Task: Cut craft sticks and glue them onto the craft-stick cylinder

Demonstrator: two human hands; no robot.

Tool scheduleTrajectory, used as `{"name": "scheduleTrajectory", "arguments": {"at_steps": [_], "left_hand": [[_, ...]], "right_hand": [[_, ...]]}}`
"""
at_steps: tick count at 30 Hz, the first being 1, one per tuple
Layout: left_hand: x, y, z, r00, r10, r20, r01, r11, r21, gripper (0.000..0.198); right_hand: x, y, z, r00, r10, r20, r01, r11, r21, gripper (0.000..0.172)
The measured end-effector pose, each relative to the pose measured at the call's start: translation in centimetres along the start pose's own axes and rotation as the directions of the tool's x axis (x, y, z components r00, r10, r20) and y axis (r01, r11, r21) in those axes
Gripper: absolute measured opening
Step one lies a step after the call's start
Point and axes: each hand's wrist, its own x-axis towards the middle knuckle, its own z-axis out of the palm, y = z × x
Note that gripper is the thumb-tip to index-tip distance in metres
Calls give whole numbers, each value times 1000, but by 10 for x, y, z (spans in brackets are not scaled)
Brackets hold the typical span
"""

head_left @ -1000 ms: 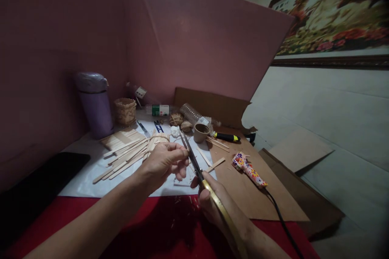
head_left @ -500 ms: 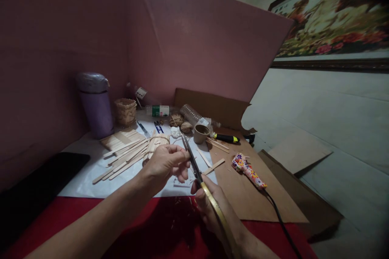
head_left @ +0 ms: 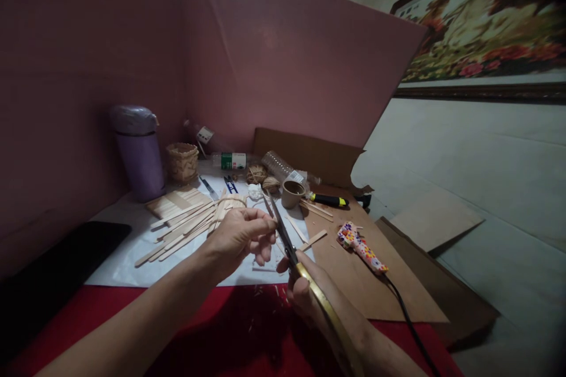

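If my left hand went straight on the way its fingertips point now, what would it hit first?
Most likely the blades of the scissors in the right hand: they cross just ahead of the left hand. Depth is unclear, so they may already touch.

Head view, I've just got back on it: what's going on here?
A person's right hand holds gold-handled scissors, with the blades slightly parted. Beside the blades, the left hand has its thumb and fingers pinched together; whether they hold anything is too small to tell. Wooden sticks lie on the white sheet to the left, and a flower-patterned corded tool rests on the brown board to the right.
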Motion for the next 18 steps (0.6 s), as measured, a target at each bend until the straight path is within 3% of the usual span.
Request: {"name": "scheduleTrajectory", "arguments": {"at_steps": [18], "left_hand": [[0, 1, 0, 999, -20, -29, 20, 1000, 20, 17]], "right_hand": [[2, 1, 6, 991, -108, -81, 96, 985, -141, 62]]}}
